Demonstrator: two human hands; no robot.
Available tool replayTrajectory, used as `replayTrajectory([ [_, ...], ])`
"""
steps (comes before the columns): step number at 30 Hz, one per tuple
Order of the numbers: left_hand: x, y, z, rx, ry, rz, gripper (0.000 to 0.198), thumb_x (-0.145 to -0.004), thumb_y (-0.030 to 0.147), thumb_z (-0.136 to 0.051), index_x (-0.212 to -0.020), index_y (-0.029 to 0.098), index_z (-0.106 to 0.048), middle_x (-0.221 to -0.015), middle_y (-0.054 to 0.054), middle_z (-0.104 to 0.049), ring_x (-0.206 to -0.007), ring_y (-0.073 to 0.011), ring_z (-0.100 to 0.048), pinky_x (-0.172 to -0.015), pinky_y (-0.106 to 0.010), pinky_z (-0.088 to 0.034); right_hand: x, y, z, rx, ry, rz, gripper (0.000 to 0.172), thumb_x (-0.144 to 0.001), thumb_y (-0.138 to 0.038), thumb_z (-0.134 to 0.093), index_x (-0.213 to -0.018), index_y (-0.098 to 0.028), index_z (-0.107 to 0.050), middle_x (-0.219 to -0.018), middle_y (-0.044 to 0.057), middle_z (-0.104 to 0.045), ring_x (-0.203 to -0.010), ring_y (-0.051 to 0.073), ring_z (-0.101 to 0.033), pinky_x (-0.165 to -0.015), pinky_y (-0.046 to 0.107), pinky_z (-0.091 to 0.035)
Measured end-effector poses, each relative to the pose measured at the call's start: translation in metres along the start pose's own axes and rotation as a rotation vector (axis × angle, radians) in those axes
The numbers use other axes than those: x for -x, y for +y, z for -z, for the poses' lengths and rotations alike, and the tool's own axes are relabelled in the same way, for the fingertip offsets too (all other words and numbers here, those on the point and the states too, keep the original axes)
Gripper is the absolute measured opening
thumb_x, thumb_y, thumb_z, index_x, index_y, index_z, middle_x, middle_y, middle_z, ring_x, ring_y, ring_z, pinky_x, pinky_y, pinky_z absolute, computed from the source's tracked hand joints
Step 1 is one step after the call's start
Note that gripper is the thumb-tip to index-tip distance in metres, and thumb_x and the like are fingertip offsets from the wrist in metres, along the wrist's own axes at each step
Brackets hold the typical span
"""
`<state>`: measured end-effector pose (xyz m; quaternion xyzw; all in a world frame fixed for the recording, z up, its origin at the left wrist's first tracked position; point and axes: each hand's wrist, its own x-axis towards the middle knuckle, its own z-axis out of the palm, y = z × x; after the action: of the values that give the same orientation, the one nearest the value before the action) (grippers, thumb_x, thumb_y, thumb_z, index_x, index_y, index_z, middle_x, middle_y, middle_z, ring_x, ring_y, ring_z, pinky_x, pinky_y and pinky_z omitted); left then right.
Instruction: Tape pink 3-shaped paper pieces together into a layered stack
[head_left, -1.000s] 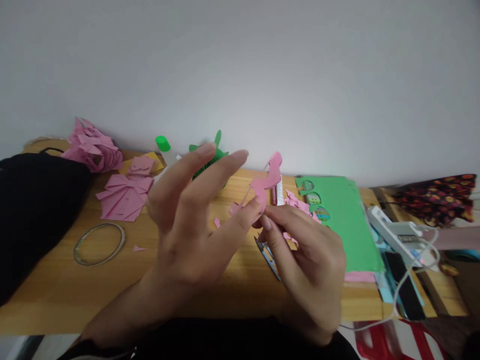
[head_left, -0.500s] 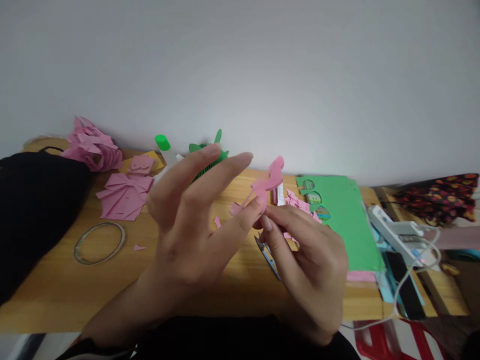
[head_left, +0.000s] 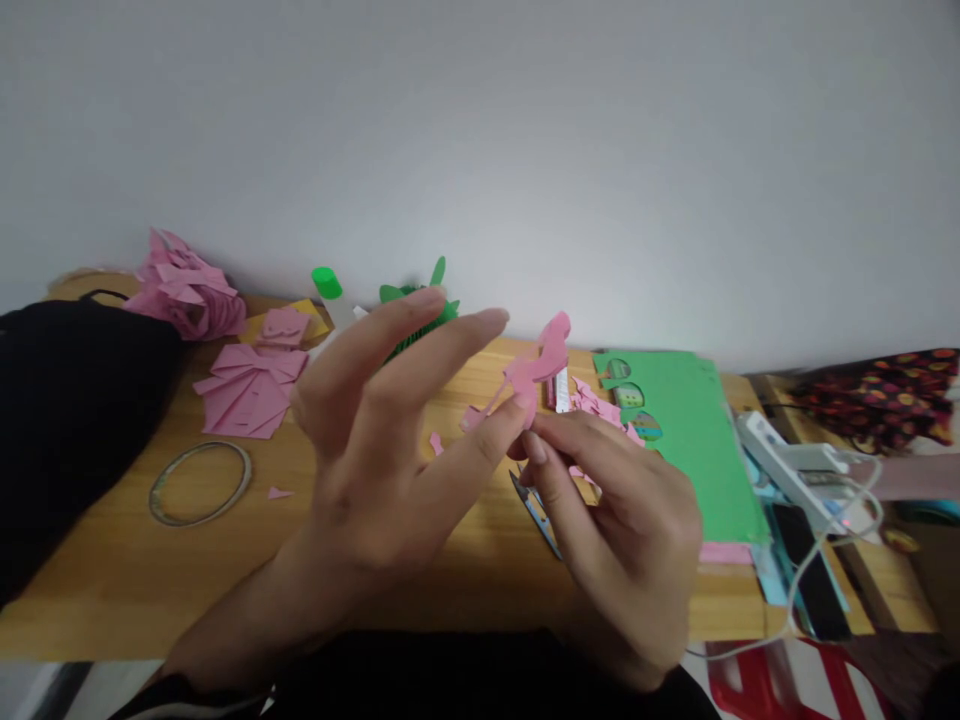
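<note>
A curvy pink paper cutout (head_left: 553, 350) is held up over the table between my two hands. My left hand (head_left: 390, 450) presses its thumb against the cutout's lower part, with two fingers stretched out above. My right hand (head_left: 626, 520) pinches the lower edge between thumb and forefinger, closed on the paper. Below the hands lies a pair of small thread snips (head_left: 536, 515), partly covered by my right hand. Pink paper scraps (head_left: 596, 402) are scattered behind my right hand. A tiny pink offcut (head_left: 280, 493) rests to the left.
Left on the wooden table (head_left: 247, 590) are a roll of clear tape (head_left: 201, 483), folded pink paper (head_left: 251, 392), a pink paper bundle (head_left: 187, 285) and a black bag (head_left: 75, 420). A green-capped glue stick (head_left: 327, 284), green paper (head_left: 705, 440), a power strip (head_left: 784, 470) and a phone (head_left: 810, 580) lie around.
Hardly anything differs. Both hands keep their hold on the pink cutout, and the view has shifted very slightly.
</note>
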<state>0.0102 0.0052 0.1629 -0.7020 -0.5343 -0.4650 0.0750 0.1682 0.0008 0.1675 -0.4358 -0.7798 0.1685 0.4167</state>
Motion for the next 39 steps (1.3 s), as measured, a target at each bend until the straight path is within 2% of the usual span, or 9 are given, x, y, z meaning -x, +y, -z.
replayTrajectory([
  [2, -0.0007, 0.0001, -0.0007, -0.006, 0.011, -0.055, 0.022, -0.088, 0.022, -0.069, -0.104, 0.037, -0.065, -0.129, 0.008, -0.054, -0.13, -0.0195, -0.044, -0.11, -0.039, -0.044, 0.0001, 0.0001, -0.0002, -0.007, 0.008, 0.012, 0.014, -0.091, -0.009, -0.059, -0.101, -0.014, -0.066, -0.084, 0.0, -0.071, -0.073, 0.009, -0.065, -0.069, 0.02, -0.052],
  [5, 0.0001, -0.0005, -0.0014, -0.041, 0.013, -0.11, 0.021, -0.09, 0.023, -0.067, -0.104, 0.038, -0.065, -0.13, 0.009, -0.054, -0.129, -0.0195, -0.045, -0.109, -0.038, -0.043, 0.0006, 0.0002, -0.0002, 0.001, 0.02, 0.011, 0.014, -0.091, -0.008, -0.059, -0.101, -0.014, -0.067, -0.083, 0.0, -0.07, -0.073, 0.009, -0.065, -0.069, 0.02, -0.052],
  [9, 0.0024, -0.0001, -0.0029, -0.037, 0.03, 0.031, 0.04, -0.091, 0.033, -0.066, -0.127, 0.04, -0.052, -0.129, 0.006, -0.054, -0.127, -0.0202, -0.047, -0.108, -0.04, -0.044, 0.001, -0.0003, 0.0003, 0.022, 0.02, 0.016, 0.013, -0.091, -0.008, -0.06, -0.101, -0.013, -0.067, -0.082, 0.0, -0.069, -0.073, 0.008, -0.064, -0.07, 0.019, -0.051],
  [11, 0.0029, 0.0001, -0.0034, -0.015, 0.028, 0.063, 0.044, -0.09, 0.034, -0.067, -0.13, 0.04, -0.049, -0.13, 0.005, -0.054, -0.126, -0.0206, -0.047, -0.108, -0.039, -0.044, 0.001, -0.0005, 0.0005, 0.026, 0.014, 0.02, 0.013, -0.091, -0.008, -0.059, -0.1, -0.013, -0.067, -0.083, 0.0, -0.069, -0.073, 0.008, -0.064, -0.07, 0.018, -0.051],
  [18, 0.0023, -0.0011, -0.0015, -0.074, 0.001, -0.117, 0.024, -0.089, 0.025, -0.068, -0.108, 0.038, -0.064, -0.131, 0.01, -0.053, -0.127, -0.0189, -0.045, -0.106, -0.037, -0.042, 0.0009, -0.0001, 0.001, 0.03, -0.004, 0.014, 0.013, -0.091, -0.007, -0.059, -0.1, -0.012, -0.067, -0.081, 0.0, -0.068, -0.073, 0.008, -0.063, -0.07, 0.018, -0.051],
  [24, 0.0009, 0.0015, -0.0014, -0.016, 0.002, -0.068, 0.024, -0.089, 0.024, -0.068, -0.104, 0.042, -0.066, -0.126, 0.012, -0.058, -0.127, -0.0197, -0.047, -0.106, -0.038, -0.042, 0.0, -0.0003, 0.0006, 0.034, -0.001, 0.021, 0.012, -0.091, -0.007, -0.059, -0.1, -0.011, -0.067, -0.082, 0.0, -0.069, -0.073, 0.007, -0.064, -0.07, 0.018, -0.051],
  [29, 0.0016, 0.0034, -0.0029, 0.045, 0.034, 0.049, 0.019, -0.089, 0.028, -0.068, -0.105, 0.038, -0.065, -0.126, 0.007, -0.058, -0.126, -0.0207, -0.048, -0.107, -0.038, -0.044, 0.0, -0.001, -0.0003, 0.027, 0.011, 0.023, 0.012, -0.091, -0.007, -0.058, -0.099, -0.012, -0.066, -0.082, 0.0, -0.069, -0.073, 0.007, -0.064, -0.069, 0.018, -0.051],
  [36, -0.0042, 0.0005, 0.0007, 0.051, 0.022, 0.057, 0.01, -0.089, 0.031, -0.067, -0.098, 0.034, -0.066, -0.118, 0.003, -0.056, -0.121, -0.0187, -0.051, -0.109, -0.038, -0.046, 0.0011, 0.0007, 0.0012, -0.003, 0.007, 0.029, 0.014, -0.091, -0.007, -0.059, -0.102, -0.012, -0.067, -0.082, 0.0, -0.069, -0.072, 0.007, -0.063, -0.068, 0.018, -0.051],
  [39, -0.0055, -0.0005, 0.0023, 0.1, 0.008, 0.04, 0.011, -0.088, 0.026, -0.069, -0.095, 0.034, -0.066, -0.117, 0.003, -0.055, -0.121, -0.0189, -0.05, -0.107, -0.037, -0.048, 0.001, 0.0006, 0.0012, -0.011, 0.015, 0.028, 0.014, -0.09, -0.008, -0.06, -0.101, -0.012, -0.067, -0.081, -0.001, -0.068, -0.072, 0.007, -0.063, -0.068, 0.018, -0.05],
])
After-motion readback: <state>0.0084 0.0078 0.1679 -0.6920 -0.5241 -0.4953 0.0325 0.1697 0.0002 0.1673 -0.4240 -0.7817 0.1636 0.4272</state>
